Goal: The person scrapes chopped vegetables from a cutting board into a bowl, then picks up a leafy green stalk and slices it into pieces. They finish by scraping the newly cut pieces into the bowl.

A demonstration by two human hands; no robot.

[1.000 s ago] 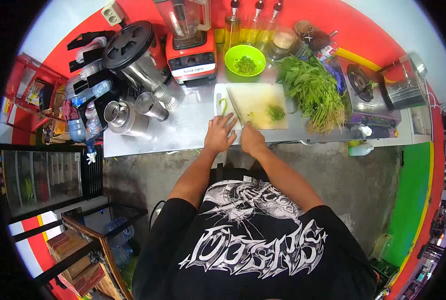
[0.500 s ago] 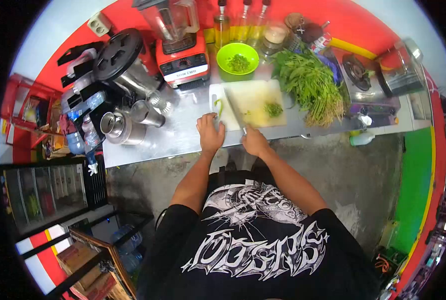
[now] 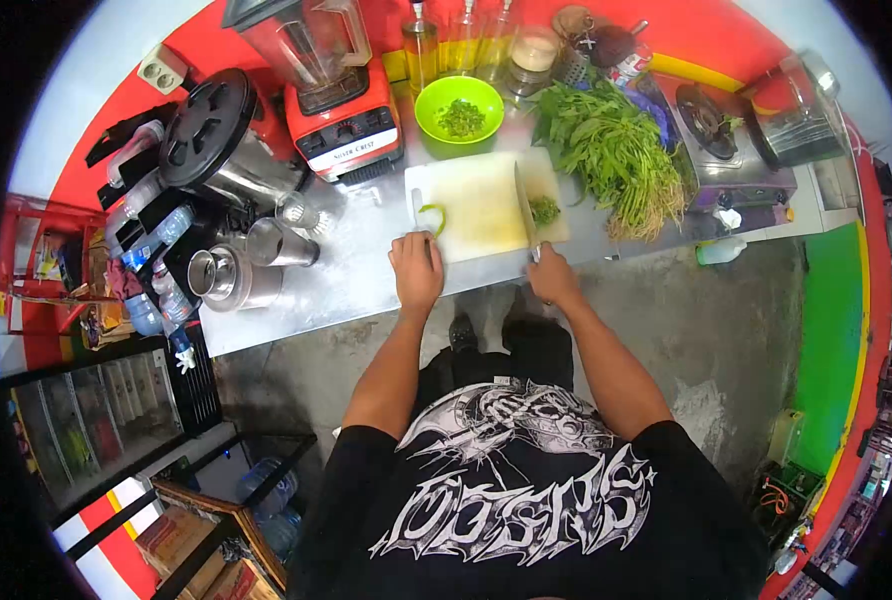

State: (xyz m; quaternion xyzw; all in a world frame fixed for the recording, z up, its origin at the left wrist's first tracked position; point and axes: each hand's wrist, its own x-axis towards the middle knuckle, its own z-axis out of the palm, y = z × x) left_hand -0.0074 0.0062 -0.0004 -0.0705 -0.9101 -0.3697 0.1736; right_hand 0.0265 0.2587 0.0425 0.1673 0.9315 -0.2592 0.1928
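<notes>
A white cutting board [image 3: 466, 208] lies on the steel counter. My left hand [image 3: 417, 272] is at its near left corner, fingers drawn together over the edge. A curved green stem piece [image 3: 440, 214] lies on the board just beyond those fingertips. My right hand [image 3: 553, 277] grips the handle of a knife [image 3: 523, 200], whose blade points away from me across the right part of the board. Right beside the blade sits a small heap of chopped greens [image 3: 544, 209]. Behind the board, a lime-green bowl [image 3: 458, 142] holds more chopped greens [image 3: 461, 119].
Leafy greens with roots [image 3: 616, 160] are piled right of the board. A red blender [image 3: 344, 130] stands at the back left, near metal cups [image 3: 281, 243] and a lidded steel container [image 3: 231, 150]. Bottles [image 3: 421, 50] line the back wall; a stove [image 3: 721, 150] is far right.
The knife has moved right across the board to the chopped heap, in my right hand. Loose bits mid-board are no longer seen there. My left hand stays at the corner.
</notes>
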